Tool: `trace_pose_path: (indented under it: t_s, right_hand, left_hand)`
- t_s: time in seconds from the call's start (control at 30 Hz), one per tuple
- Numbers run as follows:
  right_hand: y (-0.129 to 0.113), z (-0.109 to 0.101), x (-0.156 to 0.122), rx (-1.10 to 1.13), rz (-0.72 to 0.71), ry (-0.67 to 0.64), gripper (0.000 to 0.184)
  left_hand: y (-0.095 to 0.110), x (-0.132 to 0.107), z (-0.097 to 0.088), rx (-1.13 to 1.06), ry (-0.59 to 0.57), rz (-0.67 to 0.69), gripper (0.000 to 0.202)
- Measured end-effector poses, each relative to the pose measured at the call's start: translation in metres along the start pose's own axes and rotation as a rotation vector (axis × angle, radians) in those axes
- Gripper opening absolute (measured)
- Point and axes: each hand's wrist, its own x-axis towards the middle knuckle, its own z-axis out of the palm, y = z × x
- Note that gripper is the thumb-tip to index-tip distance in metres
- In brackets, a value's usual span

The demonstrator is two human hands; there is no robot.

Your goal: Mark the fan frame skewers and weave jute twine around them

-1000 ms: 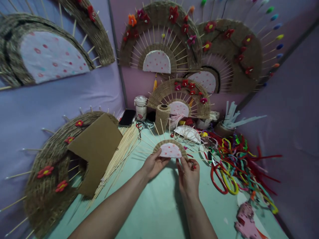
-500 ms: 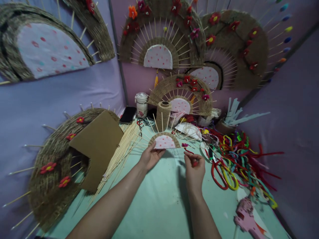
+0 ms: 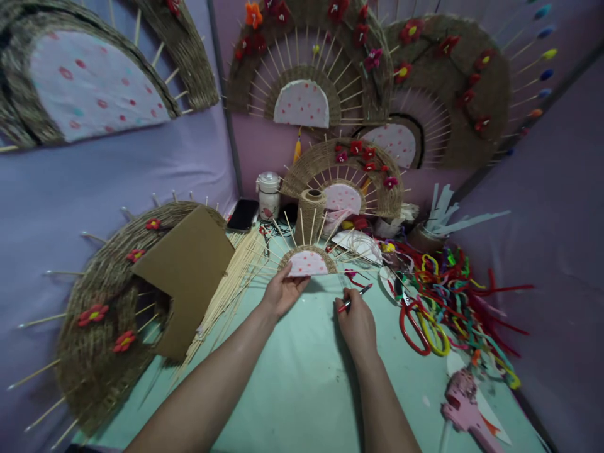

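My left hand [image 3: 284, 293] grips the lower left edge of a small half-round fan [image 3: 309, 263], thumb on its front. The fan has a white centre with pink dots, a twine-wrapped rim and thin sticks fanning outward. In my right hand [image 3: 357, 319] is a red pen [image 3: 355, 298], its dark end pointing up and right, fingers closed round it. This hand is apart from the fan, below and to its right. A dark red fuzzy wire piece [image 3: 352, 277] lies just beyond the pen.
Bamboo sticks [image 3: 233, 277] and cut cardboard [image 3: 184, 277] lie left, by a large fan [image 3: 89, 340]. A twine spool [image 3: 311, 217] stands behind. At right are scissors [image 3: 415, 328], coloured fuzzy wires [image 3: 472, 296] and a pink glue gun [image 3: 467, 409]. Finished fans [image 3: 306, 63] hang behind.
My right hand has moved slightly left, and the pen has turned so its length shows. The small fan has shifted slightly left and up with my left hand.
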Motion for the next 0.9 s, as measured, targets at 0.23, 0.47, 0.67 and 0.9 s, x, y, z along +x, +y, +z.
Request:
trace_pose_path:
  t_s: [0.23, 0.47, 0.67, 0.9]
  right_hand:
    - [0.006, 0.001, 0.003, 0.064, 0.004, 0.156, 0.016]
    - [0.003, 0.002, 0.002, 0.148, 0.007, 0.134, 0.017]
    - [-0.001, 0.0, 0.002, 0.16, -0.021, 0.103, 0.018]
    - [-0.01, -0.018, -0.003, 0.157, 0.069, 0.102, 0.023]
  left_hand:
    - [-0.001, 0.001, -0.002, 0.032, -0.001, -0.015, 0.018]
    - [-0.002, 0.003, -0.005, 0.032, -0.012, -0.017, 0.019]
    - [-0.002, 0.003, -0.004, 0.021, -0.012, -0.022, 0.018]
    - [0.0, 0.002, -0.002, 0.039, 0.023, -0.015, 0.02]
